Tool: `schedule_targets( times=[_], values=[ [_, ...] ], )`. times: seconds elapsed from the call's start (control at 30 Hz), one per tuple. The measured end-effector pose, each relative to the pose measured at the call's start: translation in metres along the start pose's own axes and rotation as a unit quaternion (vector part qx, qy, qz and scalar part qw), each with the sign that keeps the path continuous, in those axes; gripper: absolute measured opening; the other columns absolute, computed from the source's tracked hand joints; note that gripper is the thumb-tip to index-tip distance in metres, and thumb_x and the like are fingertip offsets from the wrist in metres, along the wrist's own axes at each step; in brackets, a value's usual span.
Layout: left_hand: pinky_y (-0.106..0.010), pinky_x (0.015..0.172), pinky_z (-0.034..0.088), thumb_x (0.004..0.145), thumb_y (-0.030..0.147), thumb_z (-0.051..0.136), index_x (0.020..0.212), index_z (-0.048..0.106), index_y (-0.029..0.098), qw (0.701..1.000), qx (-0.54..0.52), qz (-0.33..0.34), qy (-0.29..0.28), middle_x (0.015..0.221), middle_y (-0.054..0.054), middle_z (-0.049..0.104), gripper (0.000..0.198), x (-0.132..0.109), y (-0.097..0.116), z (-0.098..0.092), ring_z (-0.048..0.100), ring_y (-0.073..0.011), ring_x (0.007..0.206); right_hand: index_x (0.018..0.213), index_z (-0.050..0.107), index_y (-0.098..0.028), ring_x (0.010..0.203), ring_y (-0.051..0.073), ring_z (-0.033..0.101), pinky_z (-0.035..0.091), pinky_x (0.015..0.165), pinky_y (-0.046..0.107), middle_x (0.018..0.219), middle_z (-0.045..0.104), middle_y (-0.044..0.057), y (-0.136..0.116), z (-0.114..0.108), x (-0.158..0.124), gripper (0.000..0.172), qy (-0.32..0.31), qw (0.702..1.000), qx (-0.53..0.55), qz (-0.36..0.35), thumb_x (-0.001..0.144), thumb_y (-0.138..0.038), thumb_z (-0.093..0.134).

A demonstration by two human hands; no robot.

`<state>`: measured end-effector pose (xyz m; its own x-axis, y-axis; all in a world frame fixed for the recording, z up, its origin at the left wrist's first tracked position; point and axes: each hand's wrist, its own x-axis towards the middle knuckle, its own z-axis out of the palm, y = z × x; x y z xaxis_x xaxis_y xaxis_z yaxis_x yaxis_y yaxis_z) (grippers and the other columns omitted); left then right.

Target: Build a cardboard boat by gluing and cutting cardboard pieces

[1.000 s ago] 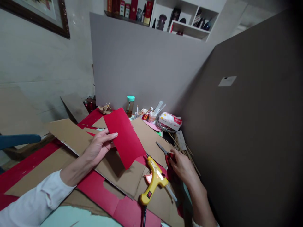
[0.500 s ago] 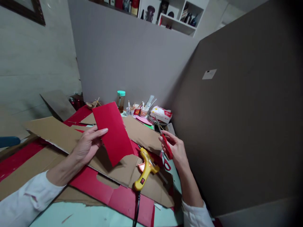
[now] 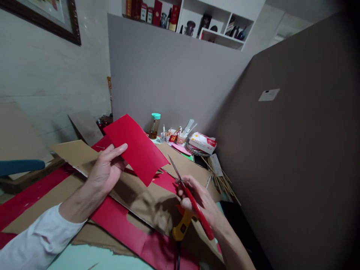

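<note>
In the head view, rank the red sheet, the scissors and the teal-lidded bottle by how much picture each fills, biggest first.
1. Red sheet
2. Scissors, long but narrow
3. Teal-lidded bottle, standing farther back, so it looks smaller

A tilted red card [image 3: 137,150] nears red-handled scissors [image 3: 194,203].
</note>
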<state>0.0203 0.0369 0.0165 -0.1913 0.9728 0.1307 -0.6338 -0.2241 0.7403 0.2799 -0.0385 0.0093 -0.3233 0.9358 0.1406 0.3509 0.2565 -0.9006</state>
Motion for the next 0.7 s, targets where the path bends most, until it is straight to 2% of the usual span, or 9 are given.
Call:
schedule_targets(
  times=[0.07, 0.2, 0.33, 0.53, 0.6, 0.7],
  values=[
    [-0.021, 0.075, 0.062, 0.071, 0.011, 0.079, 0.080, 0.073, 0.026, 1.000, 0.000, 0.001, 0.002, 0.095, 0.001, 0.080, 0.018, 0.000, 0.001, 0.000, 0.072, -0.0172, 0.091, 0.105, 0.057, -0.023, 0.069, 0.016, 0.045, 0.037, 0.064, 0.030, 0.086, 0.057, 0.000, -0.005, 0.002, -0.001, 0.041, -0.022, 1.000, -0.016, 0.010, 0.079, -0.055, 0.062],
    [-0.021, 0.071, 0.061, 0.072, 0.012, 0.079, 0.079, 0.073, 0.025, 1.000, 0.000, 0.004, 0.008, 0.088, 0.003, 0.078, 0.016, -0.001, 0.000, 0.001, 0.071, -0.0160, 0.086, 0.097, 0.056, -0.023, 0.075, 0.018, 0.047, 0.036, 0.068, 0.029, 0.085, 0.057, 0.000, -0.017, 0.009, -0.003, 0.033, -0.034, 0.997, -0.067, 0.022, 0.081, -0.050, 0.062],
    [-0.018, 0.069, 0.060, 0.066, 0.009, 0.081, 0.074, 0.072, 0.022, 1.000, 0.004, -0.016, 0.007, 0.080, 0.002, 0.076, 0.018, -0.009, -0.003, 0.007, 0.070, -0.0143, 0.077, 0.100, 0.057, -0.023, 0.078, 0.018, 0.049, 0.037, 0.071, 0.029, 0.088, 0.057, -0.001, -0.022, 0.015, -0.003, 0.031, -0.036, 0.996, -0.074, 0.030, 0.081, -0.046, 0.065],
    [-0.023, 0.071, 0.063, 0.058, 0.016, 0.091, 0.069, 0.073, 0.023, 0.994, 0.026, -0.100, -0.030, 0.075, 0.001, 0.077, 0.022, -0.030, -0.014, 0.012, 0.071, -0.0176, 0.072, 0.098, 0.061, -0.022, 0.088, 0.020, 0.054, 0.040, 0.077, 0.030, 0.097, 0.062, 0.001, -0.020, 0.020, -0.003, 0.029, -0.015, 0.997, -0.063, 0.035, 0.080, -0.042, 0.072],
    [-0.023, 0.068, 0.063, 0.053, 0.016, 0.093, 0.064, 0.073, 0.022, 0.990, 0.041, -0.130, -0.031, 0.071, 0.000, 0.077, 0.024, -0.035, -0.018, 0.012, 0.072, -0.0180, 0.070, 0.099, 0.062, -0.023, 0.088, 0.020, 0.054, 0.040, 0.077, 0.031, 0.096, 0.062, 0.001, -0.020, 0.020, -0.003, 0.028, -0.014, 0.997, -0.067, 0.036, 0.080, -0.041, 0.071],
    [-0.021, 0.066, 0.063, 0.048, 0.020, 0.096, 0.067, 0.078, 0.020, 0.983, 0.062, -0.168, -0.029, 0.074, -0.004, 0.079, 0.025, -0.041, -0.020, 0.011, 0.072, -0.0182, 0.070, 0.102, 0.062, -0.023, 0.087, 0.020, 0.054, 0.041, 0.078, 0.031, 0.096, 0.063, 0.001, -0.021, 0.021, -0.003, 0.028, -0.023, 0.997, -0.069, 0.028, 0.082, -0.042, 0.070]
  ],
)
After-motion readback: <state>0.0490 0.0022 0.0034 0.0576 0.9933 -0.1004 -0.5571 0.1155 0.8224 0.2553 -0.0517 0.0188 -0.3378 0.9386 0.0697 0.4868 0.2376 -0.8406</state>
